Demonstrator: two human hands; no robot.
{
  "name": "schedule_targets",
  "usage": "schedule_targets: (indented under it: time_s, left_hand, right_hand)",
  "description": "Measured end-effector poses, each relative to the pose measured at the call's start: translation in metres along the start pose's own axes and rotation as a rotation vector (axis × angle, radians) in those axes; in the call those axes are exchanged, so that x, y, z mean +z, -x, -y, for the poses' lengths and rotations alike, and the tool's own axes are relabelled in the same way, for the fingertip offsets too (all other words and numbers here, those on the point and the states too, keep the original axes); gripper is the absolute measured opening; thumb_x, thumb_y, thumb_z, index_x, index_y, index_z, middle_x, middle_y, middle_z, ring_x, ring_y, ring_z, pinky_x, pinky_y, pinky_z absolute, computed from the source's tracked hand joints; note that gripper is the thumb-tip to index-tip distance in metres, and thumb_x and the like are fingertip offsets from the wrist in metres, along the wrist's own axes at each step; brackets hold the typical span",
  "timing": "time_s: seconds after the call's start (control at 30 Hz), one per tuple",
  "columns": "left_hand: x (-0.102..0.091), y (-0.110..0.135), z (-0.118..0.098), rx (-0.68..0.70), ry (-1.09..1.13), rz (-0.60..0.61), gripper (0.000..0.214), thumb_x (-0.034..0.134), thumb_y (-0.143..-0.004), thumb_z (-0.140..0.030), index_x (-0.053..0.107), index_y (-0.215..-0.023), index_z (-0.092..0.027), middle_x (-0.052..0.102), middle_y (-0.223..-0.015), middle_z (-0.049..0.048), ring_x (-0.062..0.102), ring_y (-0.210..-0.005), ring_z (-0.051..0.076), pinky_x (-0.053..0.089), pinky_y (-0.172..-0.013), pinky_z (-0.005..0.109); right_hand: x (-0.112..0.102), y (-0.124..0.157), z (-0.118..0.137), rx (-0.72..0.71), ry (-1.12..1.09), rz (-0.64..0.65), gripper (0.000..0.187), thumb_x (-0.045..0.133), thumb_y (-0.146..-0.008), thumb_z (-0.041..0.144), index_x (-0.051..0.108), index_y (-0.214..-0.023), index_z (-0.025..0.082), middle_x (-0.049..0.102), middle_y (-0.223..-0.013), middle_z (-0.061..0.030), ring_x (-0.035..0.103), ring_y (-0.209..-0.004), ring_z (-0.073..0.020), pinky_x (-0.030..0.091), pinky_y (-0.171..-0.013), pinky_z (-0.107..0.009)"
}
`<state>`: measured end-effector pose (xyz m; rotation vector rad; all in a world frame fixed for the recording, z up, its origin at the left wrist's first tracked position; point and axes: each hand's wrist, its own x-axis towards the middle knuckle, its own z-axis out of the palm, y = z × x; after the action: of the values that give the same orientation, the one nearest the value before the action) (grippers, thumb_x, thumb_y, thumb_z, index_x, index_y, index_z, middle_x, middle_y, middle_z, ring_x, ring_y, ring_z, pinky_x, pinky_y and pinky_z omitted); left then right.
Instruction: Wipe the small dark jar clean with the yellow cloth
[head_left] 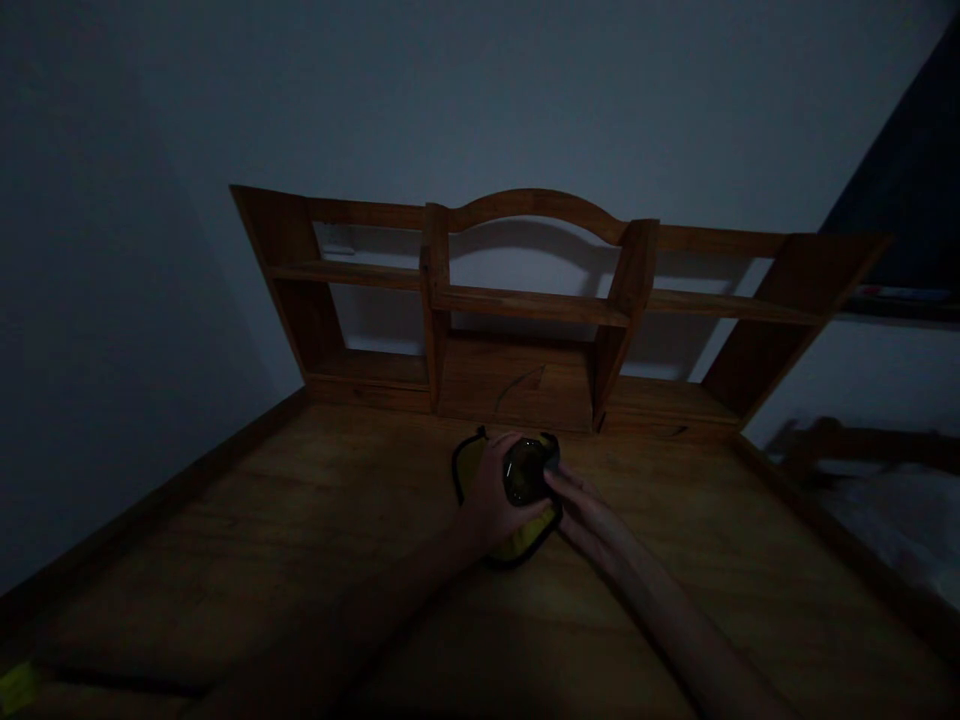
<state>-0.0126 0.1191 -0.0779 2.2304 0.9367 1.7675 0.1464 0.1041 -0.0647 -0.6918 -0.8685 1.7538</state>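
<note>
In the dim light, a dark, shiny, rounded object like a glass or jar (525, 472) sits between my hands above the desk. My left hand (495, 497) wraps around its left side, thumb along the near edge. From the right, my right hand (579, 505) presses its fingers against the object's right side; whether it also pinches the cloth I cannot make out. A yellow cloth with a black border (519, 546) hangs or lies under and around the object, partly hidden by both hands.
The wooden desk (360, 520) has raised side edges. A wooden shelf unit (525, 305) stands at its back against the pale wall (480, 110). A yellow item (18, 688) shows at the lower left corner. Whitish fabric (892, 525) lies beyond the desk's right edge.
</note>
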Motion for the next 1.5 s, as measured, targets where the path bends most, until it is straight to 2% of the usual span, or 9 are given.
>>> schedule_targets:
  time_s: [0.1,0.3,0.67,0.9,1.03,1.27,1.37,1.5]
  left_hand:
    - [0.0,-0.001,-0.001,0.038,-0.028,-0.008,0.083,0.079,-0.065,-0.033,0.034,-0.133,-0.019,0.041,-0.131,0.0123,0.04,-0.125,0.025,0.037,-0.106,0.045]
    - [0.001,-0.002,-0.004,0.023,-0.019,-0.043,0.083,0.079,-0.067,-0.034,0.033,-0.134,-0.018,0.04,-0.132,0.0134,0.039,-0.127,0.025,0.035,-0.108,0.044]
    - [-0.001,-0.003,-0.01,-0.004,-0.006,-0.068,0.081,0.076,-0.071,-0.034,0.031,-0.135,-0.016,0.039,-0.134,0.0142,0.038,-0.127,0.024,0.035,-0.108,0.042]
    - [-0.005,-0.004,-0.011,0.078,-0.027,-0.079,0.079,0.075,-0.071,-0.031,0.031,-0.134,-0.015,0.039,-0.135,0.0157,0.038,-0.128,0.025,0.035,-0.108,0.044]
    - [-0.005,-0.004,-0.009,0.102,-0.01,-0.054,0.08,0.076,-0.07,-0.031,0.032,-0.135,-0.014,0.038,-0.135,0.0161,0.038,-0.128,0.025,0.036,-0.107,0.044]
    - [-0.004,-0.003,-0.007,0.114,-0.021,0.004,0.078,0.074,-0.072,-0.03,0.032,-0.135,-0.013,0.037,-0.135,0.0169,0.037,-0.129,0.026,0.036,-0.108,0.045]
    - [-0.006,-0.002,-0.007,0.156,-0.038,0.062,0.076,0.072,-0.074,-0.029,0.031,-0.137,-0.013,0.035,-0.137,0.0168,0.036,-0.131,0.026,0.036,-0.109,0.044]
    - [-0.007,0.002,-0.008,0.237,-0.11,0.168,0.072,0.068,-0.079,-0.028,0.031,-0.139,-0.015,0.033,-0.14,0.0156,0.035,-0.132,0.024,0.037,-0.109,0.041]
  right_hand:
    - [0.002,-0.001,-0.003,-0.006,-0.018,-0.016,0.035,0.07,-0.079,0.028,0.066,-0.112,0.017,0.062,-0.119,-0.0078,0.06,-0.107,-0.0175,0.042,-0.1,-0.03]
    - [-0.002,-0.005,-0.007,-0.045,-0.048,0.054,0.035,0.06,-0.088,0.035,0.063,-0.118,0.018,0.058,-0.125,-0.009,0.057,-0.113,-0.0205,0.043,-0.099,-0.034]
    - [-0.008,-0.004,-0.002,-0.033,-0.041,0.025,0.032,0.067,-0.083,0.028,0.065,-0.113,0.017,0.062,-0.118,-0.0088,0.061,-0.106,-0.0195,0.044,-0.099,-0.033]
    - [-0.006,-0.004,-0.001,-0.055,-0.077,0.078,0.03,0.061,-0.087,0.023,0.064,-0.116,0.016,0.061,-0.12,-0.0092,0.06,-0.107,-0.02,0.043,-0.101,-0.035]
    - [-0.014,-0.005,-0.003,-0.055,-0.033,0.071,0.033,0.061,-0.088,0.022,0.061,-0.121,0.016,0.06,-0.12,-0.0099,0.06,-0.106,-0.0202,0.045,-0.097,-0.034]
    - [-0.016,-0.005,-0.003,-0.074,0.026,0.056,0.031,0.067,-0.081,0.017,0.064,-0.113,0.016,0.063,-0.116,-0.0085,0.062,-0.101,-0.0174,0.047,-0.093,-0.029]
    - [-0.013,-0.005,-0.003,-0.102,0.052,0.059,0.036,0.07,-0.077,0.013,0.064,-0.112,0.018,0.063,-0.115,-0.0067,0.062,-0.1,-0.0157,0.047,-0.091,-0.026]
    - [-0.012,-0.007,-0.007,-0.17,0.121,0.015,0.041,0.074,-0.071,0.014,0.064,-0.11,0.02,0.066,-0.102,-0.0031,0.062,-0.09,-0.0137,0.048,-0.083,-0.023]
